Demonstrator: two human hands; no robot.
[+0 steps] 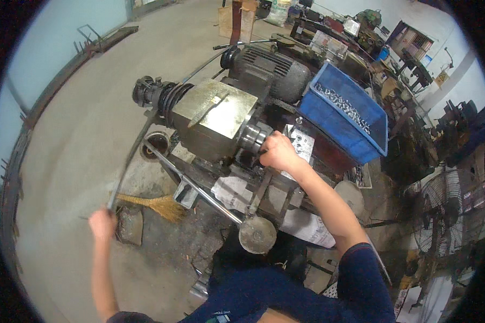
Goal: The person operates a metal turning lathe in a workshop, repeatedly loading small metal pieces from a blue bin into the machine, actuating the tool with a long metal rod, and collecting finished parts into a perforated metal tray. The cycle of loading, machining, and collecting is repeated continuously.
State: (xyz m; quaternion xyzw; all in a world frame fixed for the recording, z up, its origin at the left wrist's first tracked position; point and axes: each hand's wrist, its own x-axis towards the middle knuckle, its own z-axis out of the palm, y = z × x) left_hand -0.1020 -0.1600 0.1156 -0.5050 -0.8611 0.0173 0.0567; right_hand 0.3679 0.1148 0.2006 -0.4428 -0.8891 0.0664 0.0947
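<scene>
My left hand (102, 223) is closed around the lower end of a long metal lever (123, 169), out to the left. That lever runs up to the rear of the spindle on a small lathe-like machine (215, 113) with a bare metal top. At the front of its spindle sits a shiny round chuck (251, 137). My right hand (279, 152) is right at the chuck's face, fingers curled inward; whatever they hold is hidden. Beside that hand lies a plate (303, 142) with small metal pieces on it.
A blue bin (345, 135) of small metal parts stands beyond my right hand, near an electric motor (272, 70). Another metal bar (199, 191) ends in a round disc (257, 235) close to my body. A straw broom (164, 207) lies on the floor; a fan (441, 210) stands right.
</scene>
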